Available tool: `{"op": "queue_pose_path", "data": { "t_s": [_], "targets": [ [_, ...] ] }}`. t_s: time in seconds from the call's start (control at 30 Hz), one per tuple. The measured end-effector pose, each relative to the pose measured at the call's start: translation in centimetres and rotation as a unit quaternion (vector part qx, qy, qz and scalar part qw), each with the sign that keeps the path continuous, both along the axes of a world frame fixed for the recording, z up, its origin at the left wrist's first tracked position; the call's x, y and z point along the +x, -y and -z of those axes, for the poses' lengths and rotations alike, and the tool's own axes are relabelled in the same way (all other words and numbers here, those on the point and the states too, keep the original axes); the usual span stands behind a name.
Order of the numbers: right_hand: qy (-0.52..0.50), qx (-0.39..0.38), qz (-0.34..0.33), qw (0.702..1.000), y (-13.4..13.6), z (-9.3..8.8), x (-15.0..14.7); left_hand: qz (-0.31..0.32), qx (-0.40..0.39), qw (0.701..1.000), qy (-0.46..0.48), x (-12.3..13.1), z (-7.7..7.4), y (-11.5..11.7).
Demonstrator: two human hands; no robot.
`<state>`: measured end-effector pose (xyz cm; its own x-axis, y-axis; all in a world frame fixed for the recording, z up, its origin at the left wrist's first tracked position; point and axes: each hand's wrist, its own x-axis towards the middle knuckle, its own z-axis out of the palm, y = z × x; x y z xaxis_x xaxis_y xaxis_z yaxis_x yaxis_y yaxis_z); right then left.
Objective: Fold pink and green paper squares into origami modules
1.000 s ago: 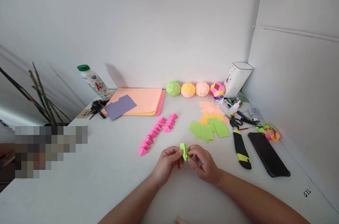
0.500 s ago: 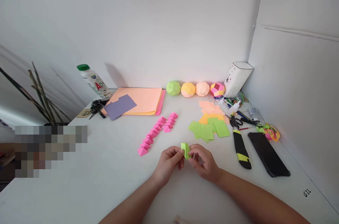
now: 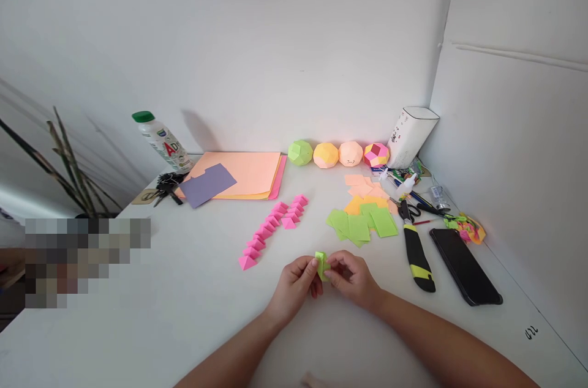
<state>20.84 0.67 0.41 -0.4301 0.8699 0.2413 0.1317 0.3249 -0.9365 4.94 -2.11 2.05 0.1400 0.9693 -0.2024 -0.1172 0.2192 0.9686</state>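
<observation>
A small folded piece of green paper (image 3: 321, 265) is held up just above the table between both hands. My left hand (image 3: 296, 281) pinches its left side, thumb on the near face. At its right edge, my right hand (image 3: 353, 278) grips the paper between thumb and fingers. Beyond the hands lie loose green paper squares (image 3: 359, 227), with orange and peach ones behind them. Two rows of folded pink paper pieces (image 3: 264, 232) stand to the left of these.
Four-colour paper balls, including a green ball (image 3: 300, 153), line the wall. On the right lie a utility knife (image 3: 418, 259), scissors (image 3: 408, 212) and a phone (image 3: 466, 267). Paper sheets (image 3: 243, 171), keys (image 3: 168, 186) and a bottle (image 3: 163, 143) are at back left.
The green paper has turned slightly and looks flatter between the fingers. Both hands have shifted a little, with the right fingers closer in on the paper.
</observation>
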Motion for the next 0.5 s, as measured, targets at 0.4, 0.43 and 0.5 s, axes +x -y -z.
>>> {"op": "queue_pose_path", "data": {
  "t_s": [0.4, 0.43, 0.5],
  "targets": [
    [-0.010, -0.064, -0.036, 0.997, -0.19, 0.20, 0.46, 0.015, 0.018, 0.999, 0.031, 0.18, 0.36, 0.16],
    [-0.013, -0.069, -0.035, 0.997, -0.21, 0.25, 0.47, 0.009, 0.022, 0.999, 0.039, 0.22, 0.39, 0.19],
    [-0.019, -0.077, -0.033, 0.996, -0.25, 0.30, 0.49, 0.003, 0.027, 0.998, 0.049, 0.21, 0.38, 0.19]
  ]
}}
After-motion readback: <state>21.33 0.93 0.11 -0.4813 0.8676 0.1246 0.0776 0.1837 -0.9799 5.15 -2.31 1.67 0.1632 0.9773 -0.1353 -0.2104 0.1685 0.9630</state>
